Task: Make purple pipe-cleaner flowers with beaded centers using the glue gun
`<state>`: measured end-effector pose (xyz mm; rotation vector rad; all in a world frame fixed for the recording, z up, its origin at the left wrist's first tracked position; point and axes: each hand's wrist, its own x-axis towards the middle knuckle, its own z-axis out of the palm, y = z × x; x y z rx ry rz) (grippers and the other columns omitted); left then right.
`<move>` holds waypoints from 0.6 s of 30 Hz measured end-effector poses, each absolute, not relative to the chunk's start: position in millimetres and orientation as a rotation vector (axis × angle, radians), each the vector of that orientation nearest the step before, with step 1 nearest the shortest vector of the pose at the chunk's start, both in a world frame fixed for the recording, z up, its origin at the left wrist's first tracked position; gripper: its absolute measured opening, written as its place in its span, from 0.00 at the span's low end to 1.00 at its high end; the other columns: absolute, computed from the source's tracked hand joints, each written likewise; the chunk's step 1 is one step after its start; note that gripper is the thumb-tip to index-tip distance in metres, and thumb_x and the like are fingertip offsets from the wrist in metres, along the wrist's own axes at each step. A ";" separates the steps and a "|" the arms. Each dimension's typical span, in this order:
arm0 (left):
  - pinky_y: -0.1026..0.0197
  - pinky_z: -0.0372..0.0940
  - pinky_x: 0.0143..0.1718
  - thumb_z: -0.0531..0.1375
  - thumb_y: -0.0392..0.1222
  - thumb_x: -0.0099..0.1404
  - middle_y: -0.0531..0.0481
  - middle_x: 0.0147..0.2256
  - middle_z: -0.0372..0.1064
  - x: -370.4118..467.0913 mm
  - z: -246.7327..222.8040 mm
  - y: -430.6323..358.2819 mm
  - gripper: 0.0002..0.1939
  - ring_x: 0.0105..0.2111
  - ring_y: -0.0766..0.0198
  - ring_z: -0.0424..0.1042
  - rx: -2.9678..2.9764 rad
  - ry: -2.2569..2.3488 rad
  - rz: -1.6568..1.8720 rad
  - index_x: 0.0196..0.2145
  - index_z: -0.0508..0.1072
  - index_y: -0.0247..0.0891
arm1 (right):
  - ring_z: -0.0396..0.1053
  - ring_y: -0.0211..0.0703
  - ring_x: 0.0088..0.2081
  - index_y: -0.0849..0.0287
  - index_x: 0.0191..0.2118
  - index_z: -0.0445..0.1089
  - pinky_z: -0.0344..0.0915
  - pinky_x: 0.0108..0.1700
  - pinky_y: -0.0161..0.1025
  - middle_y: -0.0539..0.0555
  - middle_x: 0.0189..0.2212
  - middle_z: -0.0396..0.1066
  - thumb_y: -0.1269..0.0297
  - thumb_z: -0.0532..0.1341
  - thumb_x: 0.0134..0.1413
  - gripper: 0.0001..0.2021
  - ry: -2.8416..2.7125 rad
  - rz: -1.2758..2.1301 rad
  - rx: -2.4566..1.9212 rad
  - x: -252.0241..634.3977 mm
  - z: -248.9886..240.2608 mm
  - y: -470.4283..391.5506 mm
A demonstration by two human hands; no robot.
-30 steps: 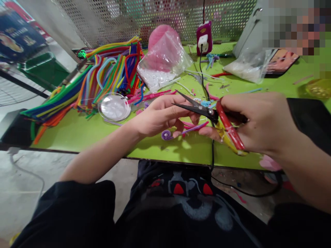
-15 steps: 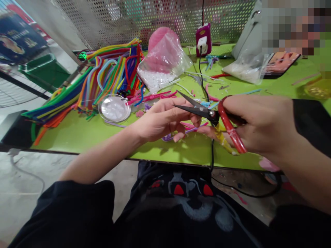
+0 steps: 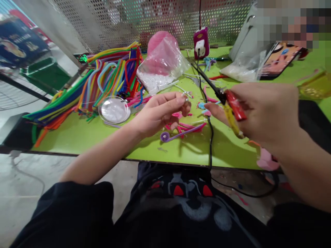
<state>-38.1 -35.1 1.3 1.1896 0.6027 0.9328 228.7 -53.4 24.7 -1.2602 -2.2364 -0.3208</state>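
Observation:
My left hand [image 3: 165, 108] is in a pinch over the middle of the table, with a tiny shiny whitish bit [image 3: 185, 96] at its fingertips, too small to name. To the right, my right hand [image 3: 263, 110] grips scissors [image 3: 219, 93] with red and yellow wrapped handles. Their dark blades are together and point up and to the left, apart from my left hand. Below my left hand lies a purple pipe cleaner [image 3: 181, 134] with one end coiled around a pale centre. Pink pipe cleaner pieces [image 3: 198, 127] lie beside it.
Many coloured pipe cleaners [image 3: 103, 81] are heaped at the left behind a round clear dish [image 3: 115, 109]. At the back stand a pink ball-like thing in a clear bag [image 3: 164, 57] and a purple power socket [image 3: 201, 43]. A black cable [image 3: 211, 144] crosses the table's front edge.
The scissors have moved from my left fingertips up and to the right, and their blades have come together. My left hand stays nearly in place, its fingertips now in plain sight.

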 end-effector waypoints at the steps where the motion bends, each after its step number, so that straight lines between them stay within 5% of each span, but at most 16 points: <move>1: 0.73 0.67 0.20 0.75 0.49 0.66 0.52 0.32 0.73 -37.4 1.5 -36.0 0.14 0.28 0.72 0.71 1.191 0.620 0.945 0.34 0.80 0.37 | 0.62 0.42 0.28 0.54 0.28 0.64 0.47 0.32 0.44 0.53 0.26 0.68 0.35 0.57 0.72 0.29 -2.232 -0.298 -1.368 228.7 24.4 -48.8; 6: 0.72 0.65 0.19 0.75 0.42 0.62 0.53 0.32 0.77 -35.0 -0.1 -36.6 0.09 0.26 0.71 0.72 1.202 0.746 0.988 0.33 0.79 0.38 | 0.69 0.49 0.34 0.57 0.38 0.75 0.54 0.35 0.42 0.57 0.30 0.71 0.37 0.70 0.62 0.24 -2.282 0.025 -1.986 215.0 15.7 -11.0; 11: 0.71 0.63 0.18 0.78 0.44 0.57 0.51 0.32 0.80 -41.4 -6.7 -24.9 0.14 0.21 0.73 0.69 1.319 0.858 1.051 0.31 0.77 0.37 | 0.72 0.41 0.37 0.55 0.47 0.81 0.62 0.40 0.40 0.52 0.38 0.80 0.49 0.72 0.64 0.16 -2.383 0.370 -1.903 225.8 19.2 31.7; 16: 0.71 0.61 0.15 0.77 0.44 0.55 0.55 0.25 0.75 -51.8 -12.5 -6.3 0.17 0.17 0.72 0.68 1.331 0.967 1.070 0.30 0.72 0.38 | 0.75 0.47 0.52 0.68 0.64 0.74 0.61 0.46 0.45 0.70 0.57 0.77 0.44 0.60 0.75 0.30 -1.829 0.034 -2.174 319.4 41.7 64.7; 18: 0.71 0.61 0.15 0.77 0.44 0.54 0.57 0.22 0.73 -54.3 -12.6 1.1 0.18 0.16 0.72 0.68 1.346 1.023 1.070 0.29 0.71 0.39 | 0.76 0.46 0.50 0.73 0.67 0.69 0.60 0.44 0.45 0.73 0.55 0.76 0.44 0.65 0.72 0.35 -1.675 0.002 -2.253 358.9 41.0 78.9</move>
